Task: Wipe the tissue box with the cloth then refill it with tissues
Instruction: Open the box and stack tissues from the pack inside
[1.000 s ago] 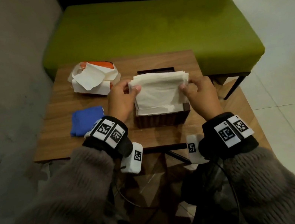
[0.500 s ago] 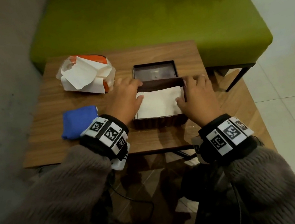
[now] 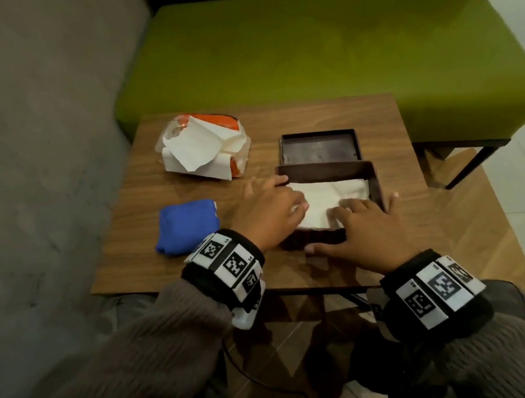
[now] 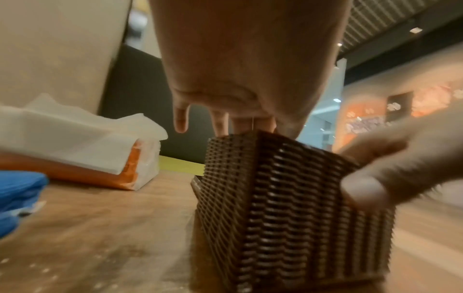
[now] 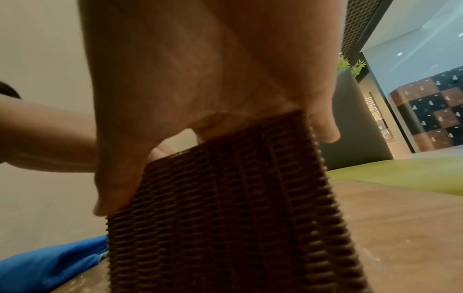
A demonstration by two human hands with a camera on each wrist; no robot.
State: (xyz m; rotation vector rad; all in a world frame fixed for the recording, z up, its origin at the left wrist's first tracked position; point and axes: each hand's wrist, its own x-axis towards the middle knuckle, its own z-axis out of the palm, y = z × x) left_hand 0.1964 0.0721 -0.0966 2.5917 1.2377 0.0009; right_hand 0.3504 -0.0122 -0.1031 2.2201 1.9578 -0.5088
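**Pressing the tissues down into the woven box**

Standing on the wooden table (image 3: pixel 309 114), in front of the green bench (image 3: pixel 316 50): the tissue box (image 3: pixel 326 172), dark and woven, open on top, with its lid (image 3: pixel 319 147) lying just behind it. Looks stiff and light, with ribbed walls that give good friction; best held by the two side walls, low, so as not to tip it. Inside, the white tissues (image 3: pixel 330 196): soft, light, easy to crease or tear, so better pressed flat than pinched.

Left hand (image 3: pixel 270 213) resting on the left rim and the stack, fingers mostly straight, grasping nothing. Right hand (image 3: pixel 360 231) spread over the near right corner, fingers straight on the tissues, thumb along the front wall, also gripping nothing.

Lying left of the box: the torn tissue pack (image 3: pixel 203 146) and the folded blue cloth (image 3: pixel 186 227).

Compared with a second ago: stack no longer held above the box between pinching fingers, now sunk inside; both hands flattened.
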